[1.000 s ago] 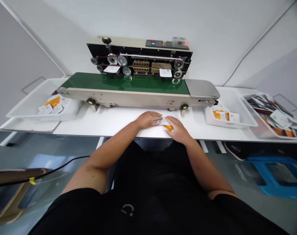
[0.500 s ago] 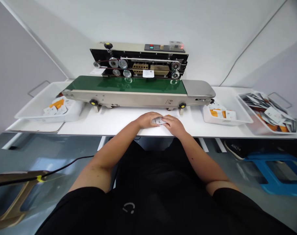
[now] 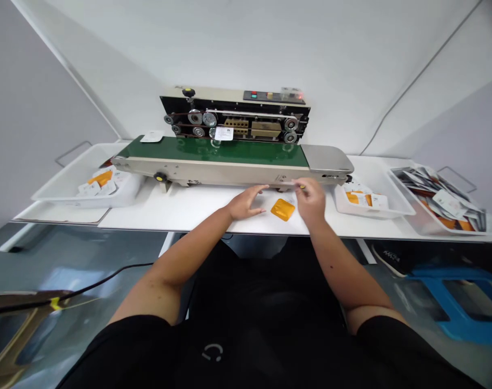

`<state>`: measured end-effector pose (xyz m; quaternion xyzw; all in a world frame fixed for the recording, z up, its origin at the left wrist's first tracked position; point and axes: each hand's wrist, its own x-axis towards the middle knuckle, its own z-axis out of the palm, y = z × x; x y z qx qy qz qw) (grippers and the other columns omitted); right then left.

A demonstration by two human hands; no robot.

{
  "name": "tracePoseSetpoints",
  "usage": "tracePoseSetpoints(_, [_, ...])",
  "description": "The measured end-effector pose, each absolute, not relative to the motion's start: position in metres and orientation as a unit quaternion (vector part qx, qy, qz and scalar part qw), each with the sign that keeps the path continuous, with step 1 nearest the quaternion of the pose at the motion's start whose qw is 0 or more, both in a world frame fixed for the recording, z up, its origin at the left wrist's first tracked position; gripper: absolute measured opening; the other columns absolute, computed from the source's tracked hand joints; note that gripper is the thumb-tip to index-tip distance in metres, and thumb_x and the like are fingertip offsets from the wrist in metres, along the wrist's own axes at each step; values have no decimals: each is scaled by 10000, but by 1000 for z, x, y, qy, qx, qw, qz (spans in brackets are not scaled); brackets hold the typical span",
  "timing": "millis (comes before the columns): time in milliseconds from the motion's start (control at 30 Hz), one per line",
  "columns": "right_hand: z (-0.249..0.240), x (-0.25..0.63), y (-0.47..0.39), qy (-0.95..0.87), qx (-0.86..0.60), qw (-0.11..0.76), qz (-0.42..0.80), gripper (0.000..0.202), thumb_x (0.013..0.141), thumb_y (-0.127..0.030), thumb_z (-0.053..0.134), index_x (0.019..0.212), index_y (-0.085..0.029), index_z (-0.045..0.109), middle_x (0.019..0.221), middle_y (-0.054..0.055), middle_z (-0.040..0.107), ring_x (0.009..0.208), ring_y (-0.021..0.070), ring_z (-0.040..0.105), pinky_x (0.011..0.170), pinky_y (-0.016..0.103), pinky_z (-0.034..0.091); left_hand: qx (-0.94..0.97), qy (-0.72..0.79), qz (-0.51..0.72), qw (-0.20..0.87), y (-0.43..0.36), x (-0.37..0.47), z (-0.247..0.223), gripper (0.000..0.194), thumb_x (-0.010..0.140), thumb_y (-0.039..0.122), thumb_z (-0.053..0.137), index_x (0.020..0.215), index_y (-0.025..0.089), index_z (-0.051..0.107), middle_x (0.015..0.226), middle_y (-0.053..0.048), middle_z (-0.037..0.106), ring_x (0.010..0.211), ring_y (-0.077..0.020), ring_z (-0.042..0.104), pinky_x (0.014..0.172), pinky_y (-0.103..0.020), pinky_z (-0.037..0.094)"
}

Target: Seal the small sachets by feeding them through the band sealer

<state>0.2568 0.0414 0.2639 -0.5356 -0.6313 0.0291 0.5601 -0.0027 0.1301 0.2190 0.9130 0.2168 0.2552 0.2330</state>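
Observation:
My left hand is over the white table with its fingers apart, empty. To its right an orange packet lies flat on the table, touched by neither hand. My right hand is raised just right of that packet, in front of the machine's belt bed. Its fingers are pinched on a thin pale packet, seen nearly edge-on and blurred. A band sealing machine with a green belt stands behind both hands. One white packet hangs in its rollers, and another white packet is at the belt's left end.
At the left stands a white bin with white and orange packets. A smaller bin of similar packets is at the right, beside a clear bin heaped with dark and white packets. A blue stool is below.
My hands have moved apart, the right one up and to the right. An orange packet now shows on the table. The white packets in the machine have travelled left.

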Motion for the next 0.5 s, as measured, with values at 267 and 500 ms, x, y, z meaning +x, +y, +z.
tracePoseSetpoints(267, [351,332,161,-446,-585,636,232,322,902,-382,774,1126,-193,640,714,-3,662,571,169,669,543,309,581,979,80,103,155,133,7,214,711,1006,607,609,1608,243,511,1709,-96,418,1623,-331,339,1333,-490,297])
tracePoseSetpoints(500, [358,333,228,-482,-609,525,350,297,894,-382,817,776,-197,617,634,34,639,544,171,627,568,381,596,973,95,130,163,137,6,212,775,955,629,700,1606,247,524,1611,-99,557,1543,-343,463,1303,-503,351])
